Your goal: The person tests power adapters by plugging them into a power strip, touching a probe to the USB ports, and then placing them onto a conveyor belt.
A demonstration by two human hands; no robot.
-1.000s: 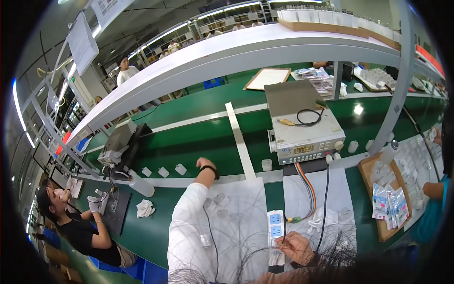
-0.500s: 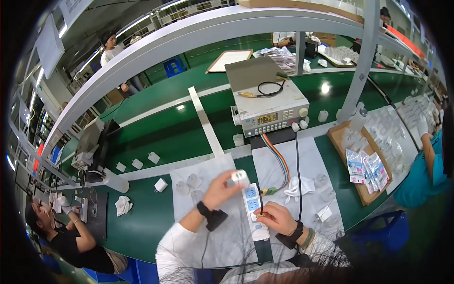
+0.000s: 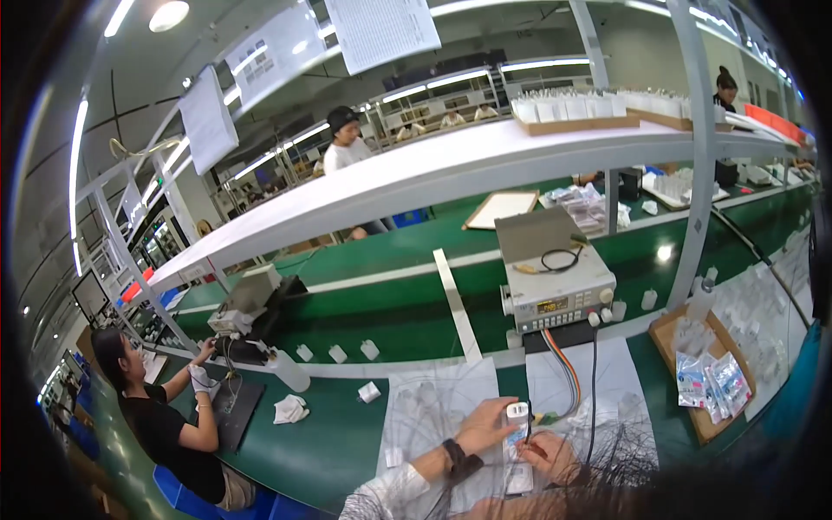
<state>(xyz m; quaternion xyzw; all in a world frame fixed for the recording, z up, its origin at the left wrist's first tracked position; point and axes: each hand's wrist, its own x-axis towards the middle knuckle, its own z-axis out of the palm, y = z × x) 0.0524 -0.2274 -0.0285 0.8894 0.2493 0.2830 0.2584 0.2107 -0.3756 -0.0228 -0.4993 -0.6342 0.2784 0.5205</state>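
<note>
My left hand (image 3: 485,426) grips a white charger (image 3: 517,410) with ports on its top face, at the far end of a white power strip (image 3: 519,479). Whether the charger sits fully in a socket I cannot tell. Just to the right, my right hand (image 3: 555,456) is closed over the strip, its fingertips pinched on the end of a dark cable (image 3: 529,423); strands of hair partly cover this hand. Beyond the strip stands a grey bench instrument (image 3: 555,290) with a lit display, and coloured wires (image 3: 568,364) run down from it.
Several white chargers (image 3: 337,354) stand along the ledge, and another charger (image 3: 369,393) lies nearer on the green table. A brown tray (image 3: 704,425) holds plastic bags at right. A white bottle (image 3: 289,371) and cloth (image 3: 290,409) are at left, beside a seated co-worker (image 3: 169,416).
My view has tilted up and turned left. My left hand has brought the charger from beside the strip onto its far end. My right hand stays at the strip.
</note>
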